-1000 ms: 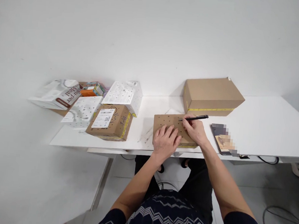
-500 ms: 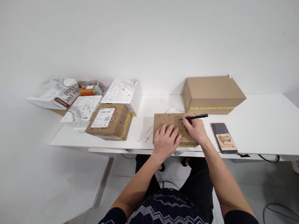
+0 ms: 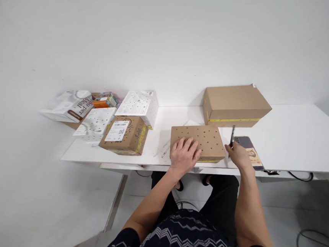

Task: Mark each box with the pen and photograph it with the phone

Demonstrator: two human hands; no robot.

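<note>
Brown dotted box [image 3: 207, 138], one of two, lies on the table [image 3: 291, 134] beneath the left hand [image 3: 183, 158], fingers slightly spread. Fingers of the right hand [image 3: 240, 155] pinch one black pen [image 3: 232, 135] near one phone [image 3: 253, 152].

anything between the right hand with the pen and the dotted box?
Nothing visible between the right hand and the dotted box. The left hand does cover part of the box's top, and the phone lies on the side away from the box.
</note>
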